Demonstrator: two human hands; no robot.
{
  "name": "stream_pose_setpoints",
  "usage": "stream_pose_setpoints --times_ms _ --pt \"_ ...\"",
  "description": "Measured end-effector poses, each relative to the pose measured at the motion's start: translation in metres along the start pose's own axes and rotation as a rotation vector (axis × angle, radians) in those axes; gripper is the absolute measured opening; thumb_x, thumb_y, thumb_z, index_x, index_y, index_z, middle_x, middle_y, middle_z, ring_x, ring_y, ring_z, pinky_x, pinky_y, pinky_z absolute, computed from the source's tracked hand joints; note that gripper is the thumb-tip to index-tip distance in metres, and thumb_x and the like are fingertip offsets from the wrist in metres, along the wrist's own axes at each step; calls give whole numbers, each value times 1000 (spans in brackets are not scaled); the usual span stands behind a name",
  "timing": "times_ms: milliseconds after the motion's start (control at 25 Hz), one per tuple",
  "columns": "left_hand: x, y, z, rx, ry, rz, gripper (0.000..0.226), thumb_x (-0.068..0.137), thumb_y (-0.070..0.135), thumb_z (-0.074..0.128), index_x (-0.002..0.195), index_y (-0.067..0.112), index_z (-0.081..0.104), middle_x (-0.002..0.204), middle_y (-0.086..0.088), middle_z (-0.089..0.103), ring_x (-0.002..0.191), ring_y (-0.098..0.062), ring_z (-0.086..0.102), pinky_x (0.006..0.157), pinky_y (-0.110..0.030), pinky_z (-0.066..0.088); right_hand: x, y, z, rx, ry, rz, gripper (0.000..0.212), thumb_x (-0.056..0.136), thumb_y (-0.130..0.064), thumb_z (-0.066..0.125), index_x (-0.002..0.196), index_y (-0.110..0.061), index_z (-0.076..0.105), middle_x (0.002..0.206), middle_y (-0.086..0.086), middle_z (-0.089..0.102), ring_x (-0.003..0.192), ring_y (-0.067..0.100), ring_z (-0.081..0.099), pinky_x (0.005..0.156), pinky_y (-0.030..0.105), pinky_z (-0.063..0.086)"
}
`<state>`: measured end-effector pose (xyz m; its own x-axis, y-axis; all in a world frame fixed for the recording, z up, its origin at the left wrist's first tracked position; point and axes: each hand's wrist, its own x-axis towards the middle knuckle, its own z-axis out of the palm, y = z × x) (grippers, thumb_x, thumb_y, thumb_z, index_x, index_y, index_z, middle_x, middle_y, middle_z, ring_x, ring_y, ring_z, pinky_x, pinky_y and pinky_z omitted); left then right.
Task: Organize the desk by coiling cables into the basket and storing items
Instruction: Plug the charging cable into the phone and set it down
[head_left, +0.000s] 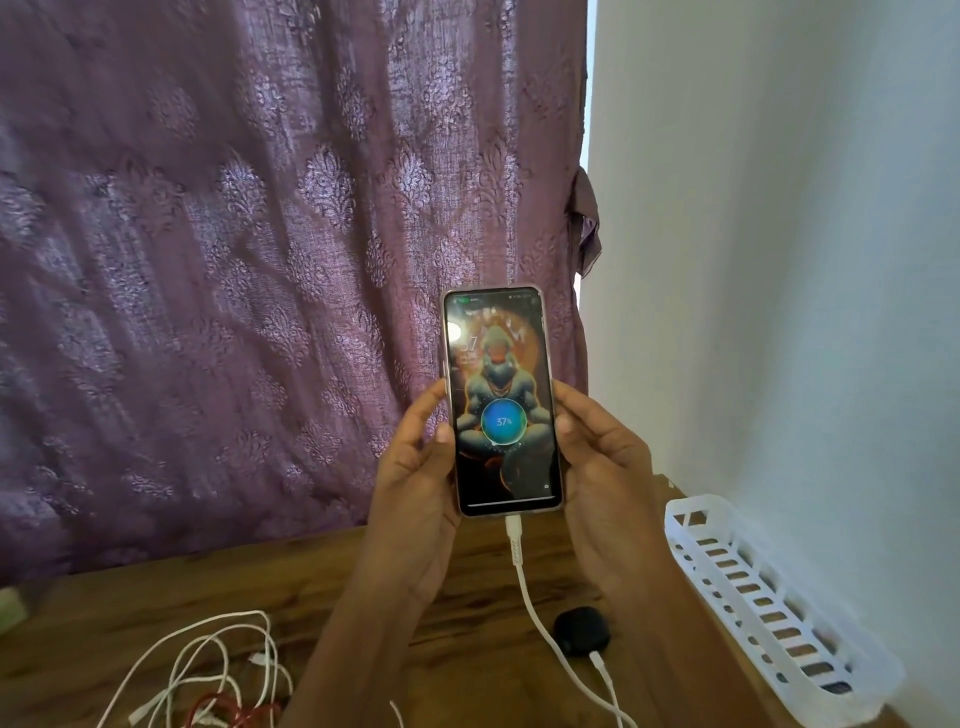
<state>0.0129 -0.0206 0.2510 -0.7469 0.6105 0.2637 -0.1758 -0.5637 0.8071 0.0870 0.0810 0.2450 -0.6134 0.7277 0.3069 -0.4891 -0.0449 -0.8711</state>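
A phone (501, 400) with a lit screen showing 37% is held upright above the wooden desk (467, 670). My left hand (415, 483) grips its left edge and my right hand (602, 467) grips its right edge. A white charging cable (540, 618) is plugged into the phone's bottom and trails down to the desk. A tangle of white cables (208, 660) with some red cable (228, 709) lies at the lower left. A white slotted plastic basket (779, 613) sits along the desk's right side by the wall.
A small black case (582, 631) lies on the desk beside the charging cable, with a second white plug (602, 667) at it. A purple patterned curtain (260, 260) hangs behind the desk. A white wall (805, 260) stands at the right.
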Motion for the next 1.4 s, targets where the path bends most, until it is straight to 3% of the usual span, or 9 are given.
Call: stream_pose_setpoints --times_ms 400,600,1000,1240,1400 --pt "-2 -2 -2 4 30 -15 35 96 8 36 115 29 56 99 1 73 88 -17 70 71 -35 57 -1 2 -1 -3 5 12 27 93 -10 47 104 -25 66 95 -14 71 96 10 67 68 19 56" --pt "-6 -3 -3 -3 37 -24 34 95 10 37 117 28 56 106 -3 71 92 -19 70 73 -37 57 -4 2 -1 0 -8 19 27 93 -9 46 109 -21 64 88 -18 71 88 2 68 59 13 53" --pt "-14 -16 -10 -23 64 -58 33 95 10 38 115 28 58 117 -8 66 99 -22 67 70 -34 59 -12 11 -8 11 -7 68 26 93 -9 47 103 -23 66 85 -17 73 91 6 68 63 16 54" --pt "-18 -27 -18 -30 90 -76 33 96 8 36 109 27 60 110 -5 69 96 -19 68 70 -31 59 -16 24 -13 33 6 150 25 93 -12 48 102 -25 67 97 -9 72 92 13 69 63 19 55" --pt "-22 -41 -29 15 113 -104 32 97 10 36 116 24 57 111 -3 69 97 -19 68 64 -29 58 -19 42 -18 16 30 218 24 93 -12 48 107 -20 66 96 -8 72 91 10 69 63 20 56"
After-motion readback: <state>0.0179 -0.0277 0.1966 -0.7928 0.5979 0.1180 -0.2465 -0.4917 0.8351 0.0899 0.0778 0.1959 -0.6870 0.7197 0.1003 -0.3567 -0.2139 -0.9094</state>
